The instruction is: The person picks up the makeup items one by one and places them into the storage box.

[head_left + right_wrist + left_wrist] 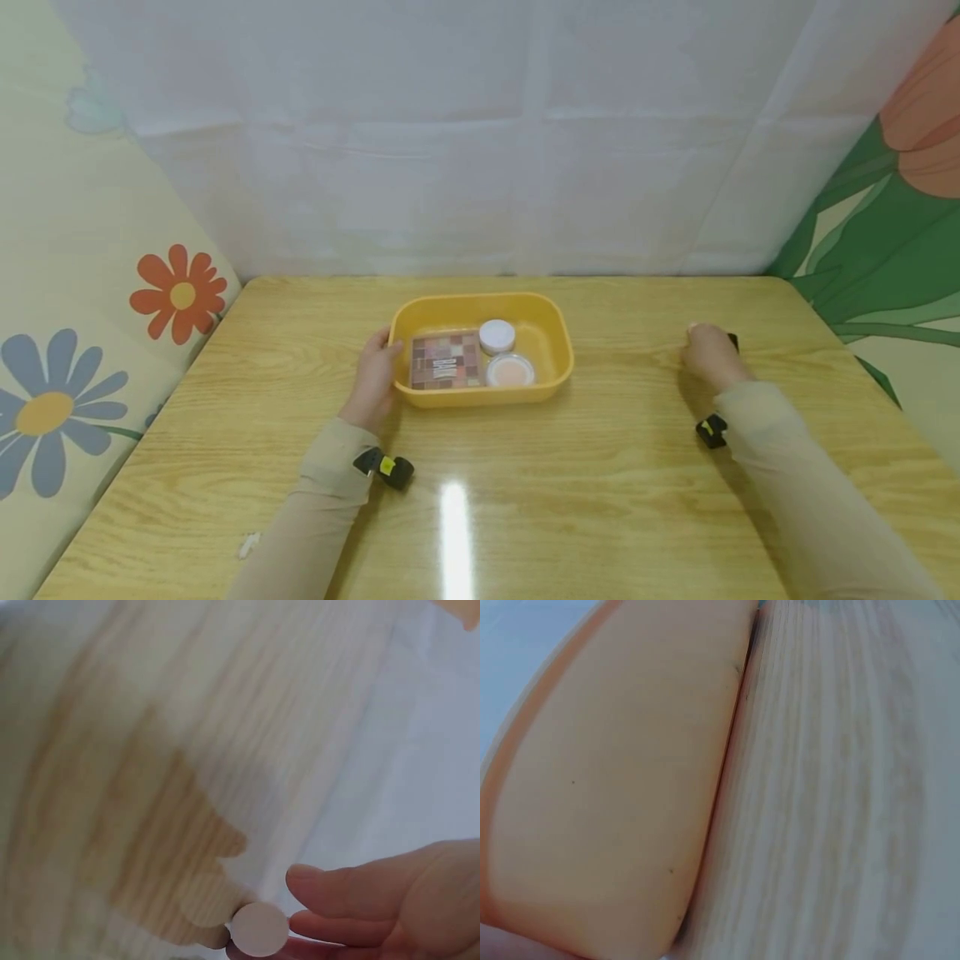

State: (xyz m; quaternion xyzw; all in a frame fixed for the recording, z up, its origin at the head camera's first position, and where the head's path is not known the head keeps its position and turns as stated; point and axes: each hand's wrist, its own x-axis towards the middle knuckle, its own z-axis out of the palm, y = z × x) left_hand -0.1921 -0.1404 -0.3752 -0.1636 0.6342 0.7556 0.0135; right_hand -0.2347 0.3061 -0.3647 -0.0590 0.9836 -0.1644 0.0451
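Note:
A yellow plastic basin [555,358] stands on the table. It holds an eyeshadow palette [446,361], a white round jar [497,336] and a round compact [510,371] with a clear rim. My left hand [369,379] grips the basin's left wall, thumb over the rim. The left wrist view is filled by the basin's outer side [615,772]. Far to the right, my right hand [711,354] is low at the tabletop, fingers around a small item with a pale round end [259,929]. A dark end [732,341] shows past that hand; the middle is hidden.
The wooden table [600,500] reaches back to a white cloth [465,192]. Flower-printed panels [60,250] flank both sides. A small white scrap [249,545] lies at the front left, beside my left forearm.

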